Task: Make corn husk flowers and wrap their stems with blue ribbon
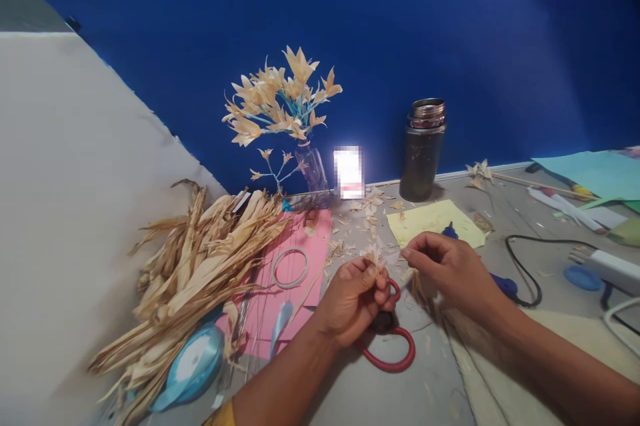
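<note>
Grey tabletop (pixel 380 399) is backed by a blue wall, with dried husks (pixel 195 266) heaped at the left beside a pink sheet (pixel 310 239). A small husk flower (pixel 373 256) is pinched in the left hand (pixel 353 303) above red-handled scissors (pixel 393 349), while the right hand (pixel 447 266), fingers curled together, touches its petals.

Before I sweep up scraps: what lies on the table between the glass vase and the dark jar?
In the head view, between the vase and the jar stands a small blurred white card, with husk scraps scattered before it.
</note>
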The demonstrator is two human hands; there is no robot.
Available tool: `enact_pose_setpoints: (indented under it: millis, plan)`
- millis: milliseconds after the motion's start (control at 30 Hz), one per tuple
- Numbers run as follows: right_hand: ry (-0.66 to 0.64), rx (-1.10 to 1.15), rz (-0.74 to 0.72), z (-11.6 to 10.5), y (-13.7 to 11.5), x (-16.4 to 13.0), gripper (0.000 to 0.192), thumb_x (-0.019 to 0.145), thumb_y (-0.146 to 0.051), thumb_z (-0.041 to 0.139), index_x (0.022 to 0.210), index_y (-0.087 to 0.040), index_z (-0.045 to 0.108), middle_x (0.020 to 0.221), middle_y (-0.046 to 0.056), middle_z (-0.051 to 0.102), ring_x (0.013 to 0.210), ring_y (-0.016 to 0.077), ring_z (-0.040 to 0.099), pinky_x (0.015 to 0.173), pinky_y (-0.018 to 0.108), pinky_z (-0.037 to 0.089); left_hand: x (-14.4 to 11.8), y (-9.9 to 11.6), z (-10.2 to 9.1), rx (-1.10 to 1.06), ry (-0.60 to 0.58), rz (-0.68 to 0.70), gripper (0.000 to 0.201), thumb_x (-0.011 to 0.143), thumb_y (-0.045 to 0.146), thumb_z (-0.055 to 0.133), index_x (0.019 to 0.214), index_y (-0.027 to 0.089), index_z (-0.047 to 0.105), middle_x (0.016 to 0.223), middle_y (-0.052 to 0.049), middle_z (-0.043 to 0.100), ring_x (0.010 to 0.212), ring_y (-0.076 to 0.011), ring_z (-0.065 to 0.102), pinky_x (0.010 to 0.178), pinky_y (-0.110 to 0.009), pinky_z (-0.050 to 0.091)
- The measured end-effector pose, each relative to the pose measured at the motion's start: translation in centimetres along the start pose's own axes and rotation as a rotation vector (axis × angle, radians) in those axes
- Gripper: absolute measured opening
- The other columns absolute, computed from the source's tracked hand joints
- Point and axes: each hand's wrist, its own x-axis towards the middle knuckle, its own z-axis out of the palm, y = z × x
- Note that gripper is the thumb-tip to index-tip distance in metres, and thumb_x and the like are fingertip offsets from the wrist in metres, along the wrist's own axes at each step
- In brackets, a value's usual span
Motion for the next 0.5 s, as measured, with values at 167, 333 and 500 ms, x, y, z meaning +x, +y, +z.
enact_pose_setpoints:
  millis: [167, 333, 500]
  plan:
    - [-0.013, 0.032, 0.003, -0.07, 0.19, 0.17, 0.023, 0.082, -0.037, 0.061, 0.065, -0.021, 0.063, 0.061, 0.0, 0.062, 0.057, 0.016, 0.055, 0.055, 0.028, 0.043, -0.05, 0.48, -0.24, 0.003, -0.08, -0.044, 0.034, 0.074, 0.031, 0.084, 0.069, 0.014, 0.056, 0.066, 0.003, 0.05, 0.052, -0.0054, 0.043, 0.056, -0.024, 0.04]
    - [-0.054, 0.126, 0.043, -0.3, 0.08, 0.16, 0.024, 0.081, -0.037, 0.061, 0.062, -0.021, 0.06, 0.058, -0.001, 0.058, 0.054, 0.0147, 0.051, 0.052, 0.028, 0.04, 0.26, 0.54, -0.56, 0.06, 0.04, 0.025, 0.03, 0.073, 0.03, 0.084, 0.077, 0.015, 0.058, 0.073, 0.001, 0.056, 0.057, -0.0076, 0.05, 0.056, -0.023, 0.041]
    - [-0.058, 0.132, 0.037, -0.29, 0.0, 0.01, 0.026, 0.083, -0.038, 0.061, 0.063, -0.022, 0.058, 0.061, -0.001, 0.058, 0.056, 0.0149, 0.052, 0.054, 0.028, 0.041, 0.66, 0.27, -0.88, 0.245, 0.261, 0.208, 0.03, 0.073, 0.03, 0.082, 0.079, 0.018, 0.055, 0.061, 0.005, 0.052, 0.054, -0.0079, 0.047, 0.054, -0.021, 0.039]
